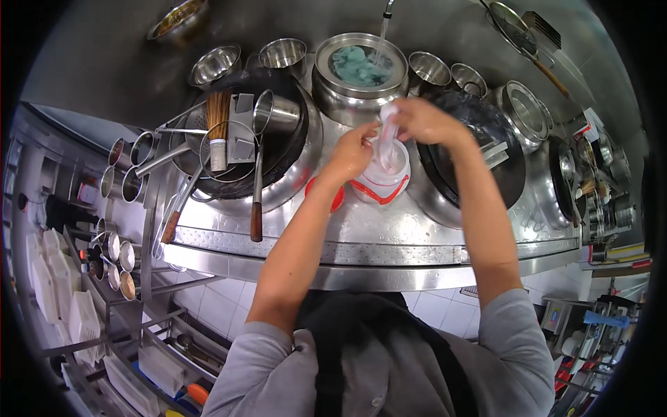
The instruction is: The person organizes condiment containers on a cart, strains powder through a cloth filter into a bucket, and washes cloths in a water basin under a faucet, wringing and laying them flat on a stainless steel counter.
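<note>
A white tub with red trim (384,189) stands on the steel counter between two woks. Out of its mouth rises a long, whitish translucent thing (386,142); its kind is unclear. My right hand (420,124) is closed around the upper end of that thing, slightly blurred. My left hand (354,149) has its fingers curled in at the tub's left rim; what they pinch is hidden. A red lid-like piece (332,198) lies partly under my left forearm, beside the tub.
Water runs from a tap (388,12) into a large steel pot (326,87) behind the tub. The left wok (295,149) bears a brush (218,132), a strainer and a steel pitcher (276,115). A black wok (511,184) sits right; steel bowls (429,69) line the back.
</note>
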Tool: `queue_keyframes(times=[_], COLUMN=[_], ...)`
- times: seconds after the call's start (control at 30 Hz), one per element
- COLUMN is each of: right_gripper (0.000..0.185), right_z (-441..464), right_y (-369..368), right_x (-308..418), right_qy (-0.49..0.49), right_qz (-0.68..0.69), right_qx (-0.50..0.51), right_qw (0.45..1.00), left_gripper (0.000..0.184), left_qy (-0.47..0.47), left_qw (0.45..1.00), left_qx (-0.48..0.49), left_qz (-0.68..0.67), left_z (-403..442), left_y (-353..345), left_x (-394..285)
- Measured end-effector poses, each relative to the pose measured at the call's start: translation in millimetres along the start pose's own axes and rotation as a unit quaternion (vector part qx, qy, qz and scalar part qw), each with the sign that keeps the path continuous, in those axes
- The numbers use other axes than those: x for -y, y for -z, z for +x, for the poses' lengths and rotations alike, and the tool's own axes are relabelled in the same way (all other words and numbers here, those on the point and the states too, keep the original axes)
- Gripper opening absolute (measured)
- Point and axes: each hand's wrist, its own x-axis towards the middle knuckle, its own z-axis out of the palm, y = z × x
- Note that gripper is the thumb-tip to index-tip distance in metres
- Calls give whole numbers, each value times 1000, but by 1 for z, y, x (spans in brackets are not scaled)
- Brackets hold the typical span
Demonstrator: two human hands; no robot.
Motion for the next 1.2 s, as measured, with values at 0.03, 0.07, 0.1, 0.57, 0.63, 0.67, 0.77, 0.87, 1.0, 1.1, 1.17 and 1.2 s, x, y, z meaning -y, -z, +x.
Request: queue_keyframes(times=[0.03, 0.07, 0.1, 0.57, 0.63, 0.67, 0.77, 0.87, 1.0, 1.1, 1.17, 1.2], right_gripper=[29, 30, 30, 34, 22, 21, 20, 25, 41, 37, 31, 30], right_z=[-13, -32, -50, -2, -16, -21, -39, -28, -24, 11, 13, 16], right_y=[21, 39, 54, -39, -27, -20, -8, -41, -83, -102, -103, -107], right_x=[20, 41, 63, -29, -5, -5, -26, -109, -64, -96, -83, -88], right_qy=[9, 30, 61, 120, 81, 84, 64, -69, -161, -116, -130, -118], right_qz=[38, 116, 146, -43, 68, 101, 207, 371, 658, 692, 715, 712], right_qx=[-25, -42, -69, -208, -217, -247, -388, -356, -212, -275, -305, -299], right_qw=[999, 992, 985, 970, 971, 960, 896, 855, 704, 657, 616, 625], left_gripper=[44, 43, 41, 45, 45, 45, 38, 37, 39, 39, 54, 54], left_qy=[19, 40, 14, -98, -71, -43, 21, -52, 92, -48, 40, 56], left_qw=[998, 993, 996, 994, 997, 999, 996, 989, 914, 983, 970, 985], left_qx=[41, 82, 54, -48, -25, -12, -41, -103, -35, -163, -152, -136], left_qz=[35, 71, 68, 8, 31, 31, 72, -90, -393, 73, 187, 95], left_z=[6, 10, 12, 21, 22, 25, 33, 41, 23, 14, 3, 8], left_y=[-6, -11, -17, -10, -34, -39, -47, -48, -63, -78, -79, -80], left_x=[-5, -9, -7, -42, -7, 8, 0, -17, -34, -3, -15, -5])
